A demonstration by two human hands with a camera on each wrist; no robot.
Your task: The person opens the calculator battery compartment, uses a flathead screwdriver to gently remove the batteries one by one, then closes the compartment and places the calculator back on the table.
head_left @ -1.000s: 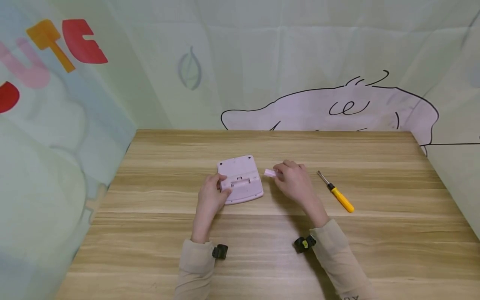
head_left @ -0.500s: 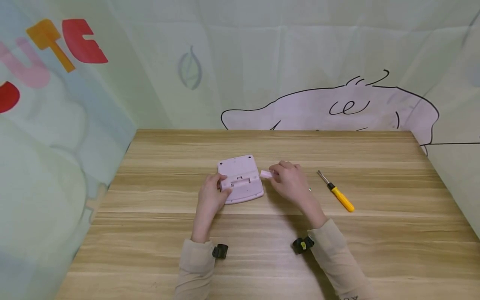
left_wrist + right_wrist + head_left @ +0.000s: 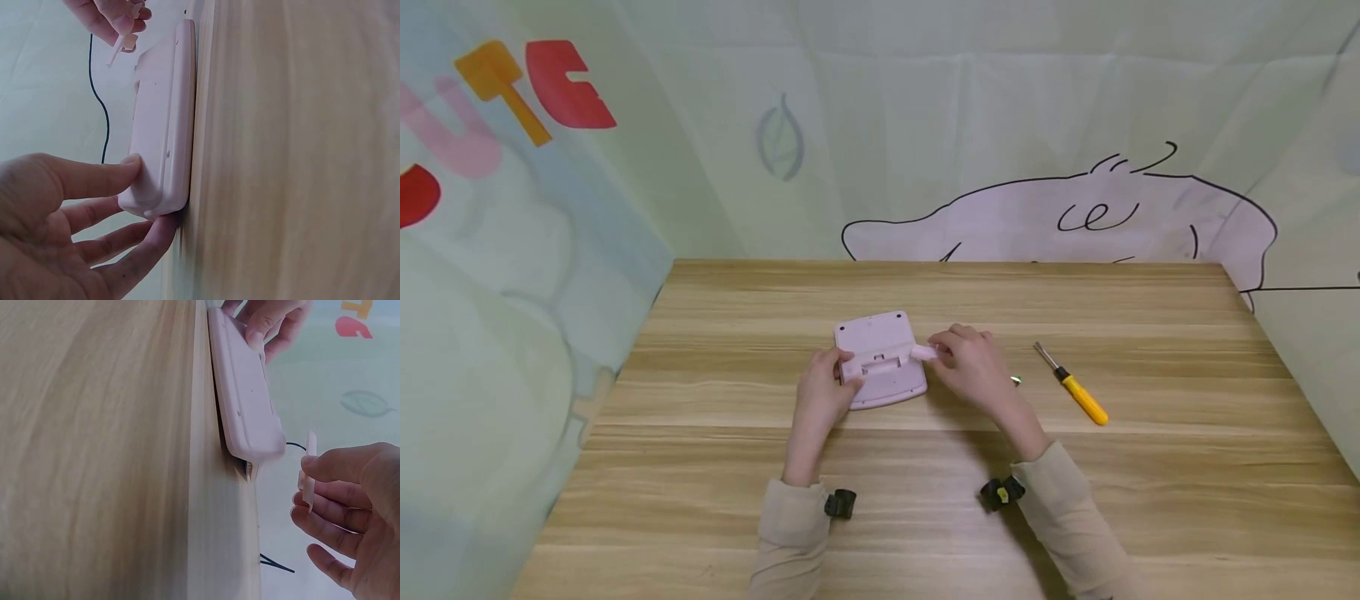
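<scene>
A pink calculator-like device (image 3: 874, 334) lies back side up on the table, with a battery slot (image 3: 880, 365) uncovered in its back. My left hand (image 3: 822, 390) grips its left edge; in the left wrist view the thumb (image 3: 128, 172) presses on the back while fingers reach underneath. Between thumb and fingers, my right hand (image 3: 973, 367) pinches a small pink battery cover (image 3: 310, 469). In the head view this cover overlaps the device's right edge, and the right wrist view shows it held above, apart from the device.
A screwdriver (image 3: 1081, 396) with a yellow handle lies to the right of my right hand. Beside the right wrist is a small shiny greenish thing (image 3: 1016, 380), too small to identify. A printed cloth (image 3: 925, 125) hangs behind the wooden table (image 3: 737, 292).
My right hand has moved left with the battery cover, from beside the device to over its right edge. The small shiny thing has come into sight. The left hand stays put.
</scene>
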